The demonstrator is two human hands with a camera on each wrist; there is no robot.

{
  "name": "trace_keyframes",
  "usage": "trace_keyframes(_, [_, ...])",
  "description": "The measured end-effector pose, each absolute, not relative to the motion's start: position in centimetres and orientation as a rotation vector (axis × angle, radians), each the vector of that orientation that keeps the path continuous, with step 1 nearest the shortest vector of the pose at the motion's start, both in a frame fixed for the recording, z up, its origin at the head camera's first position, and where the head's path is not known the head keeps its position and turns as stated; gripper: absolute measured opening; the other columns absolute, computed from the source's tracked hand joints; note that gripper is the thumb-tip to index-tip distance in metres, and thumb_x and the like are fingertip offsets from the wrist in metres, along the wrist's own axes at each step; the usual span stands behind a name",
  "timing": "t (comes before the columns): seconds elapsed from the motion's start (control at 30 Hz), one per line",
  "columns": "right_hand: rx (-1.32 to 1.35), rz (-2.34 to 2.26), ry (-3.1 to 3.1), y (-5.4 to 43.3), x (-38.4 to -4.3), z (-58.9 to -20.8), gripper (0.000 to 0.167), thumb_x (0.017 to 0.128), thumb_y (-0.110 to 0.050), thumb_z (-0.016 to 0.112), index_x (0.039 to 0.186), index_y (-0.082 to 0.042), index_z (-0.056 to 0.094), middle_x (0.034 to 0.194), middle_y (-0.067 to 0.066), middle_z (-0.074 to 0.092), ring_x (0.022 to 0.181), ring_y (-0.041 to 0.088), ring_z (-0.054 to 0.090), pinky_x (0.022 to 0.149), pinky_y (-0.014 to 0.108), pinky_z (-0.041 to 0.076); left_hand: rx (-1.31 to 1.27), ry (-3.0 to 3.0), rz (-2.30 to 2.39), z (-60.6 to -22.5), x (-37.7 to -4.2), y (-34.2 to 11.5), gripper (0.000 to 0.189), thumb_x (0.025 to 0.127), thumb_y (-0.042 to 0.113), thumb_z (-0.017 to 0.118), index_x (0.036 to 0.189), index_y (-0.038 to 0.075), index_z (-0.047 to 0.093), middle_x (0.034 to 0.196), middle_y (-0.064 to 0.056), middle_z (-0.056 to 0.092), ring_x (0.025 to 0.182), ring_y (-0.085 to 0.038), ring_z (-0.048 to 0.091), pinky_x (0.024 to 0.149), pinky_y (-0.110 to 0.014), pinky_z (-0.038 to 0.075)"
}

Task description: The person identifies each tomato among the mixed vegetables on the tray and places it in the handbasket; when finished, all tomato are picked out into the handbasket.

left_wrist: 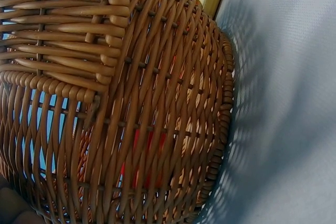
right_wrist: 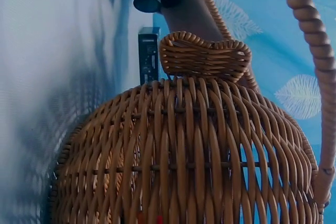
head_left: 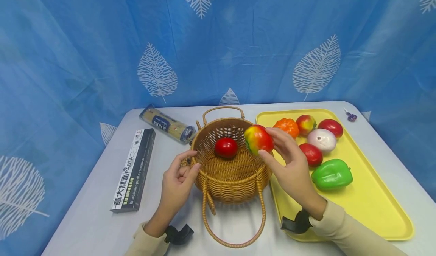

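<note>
A brown wicker basket [head_left: 231, 190] stands mid-table, one handle raised at the back and the other folded down in front. Inside it lies a red, tomato-like piece [head_left: 226, 147], partly visible through the weave in the left wrist view. My left hand [head_left: 178, 180] holds the basket's left rim between thumb and curled fingers. Over the right rim, my right hand [head_left: 289, 165] pinches a red-and-yellow mango [head_left: 259, 140] between thumb and fingers. The right wrist view shows mostly the basket's woven side [right_wrist: 184, 150], with the held mango out of sight.
At right, a yellow tray [head_left: 374, 207] bears a green bell pepper [head_left: 332, 174], an orange pumpkin [head_left: 287, 126], an onion [head_left: 321, 140], another mango [head_left: 305, 124] and red pieces [head_left: 311, 154]. A pasta box [head_left: 133, 171] and pasta packet [head_left: 167, 123] lie left; a small purple lollipop [head_left: 351, 116] back right.
</note>
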State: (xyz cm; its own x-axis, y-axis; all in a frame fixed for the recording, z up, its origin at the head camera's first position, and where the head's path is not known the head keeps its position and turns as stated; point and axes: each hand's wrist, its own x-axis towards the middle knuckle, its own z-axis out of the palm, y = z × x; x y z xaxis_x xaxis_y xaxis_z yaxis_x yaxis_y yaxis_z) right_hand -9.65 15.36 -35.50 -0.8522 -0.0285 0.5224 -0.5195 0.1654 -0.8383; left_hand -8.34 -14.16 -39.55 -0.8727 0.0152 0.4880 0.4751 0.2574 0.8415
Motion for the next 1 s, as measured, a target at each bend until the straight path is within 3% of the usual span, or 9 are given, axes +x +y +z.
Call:
trace_keyframes(0.57, [0.55,1.668,-2.032,14.9,-10.1,-36.5,0.06,0.085,0.012,0.075,0.139,-0.009,0.062,0.141,0.006,0.059,0.135,0.022,0.05,0.112,0.03,0.039,-0.467,-2.144,-1.649,-39.7,-8.4,-14.2,0.038,0.097,0.0,0.068,0.133,0.009,0.061,0.052,0.005,0.033,0.044,0.0,0.027,0.036,-0.022,0.019])
trace_keyframes(0.83, [0.53,1.685,-1.993,14.9,-10.5,-37.5,0.043,0.09,0.014,0.068,0.131,0.0,0.064,0.135,0.013,0.06,0.131,0.022,0.053,0.112,0.033,0.039,-0.473,-2.147,-1.653,-39.6,-8.4,-14.1,0.037,0.097,0.001,0.068,0.133,0.006,0.061,0.053,0.005,0.033,0.044,-0.001,0.027,0.036,-0.022,0.019])
trace_keyframes(1.0, [0.534,1.687,-1.985,15.0,-10.9,-38.0,0.043,0.091,0.015,0.065,0.131,0.001,0.064,0.135,0.014,0.06,0.129,0.02,0.054,0.112,0.035,0.04,-0.477,-2.136,-1.653,-39.7,-8.5,-14.2,0.037,0.097,-0.001,0.068,0.133,0.005,0.061,0.053,0.005,0.033,0.044,0.0,0.027,0.036,-0.021,0.019])
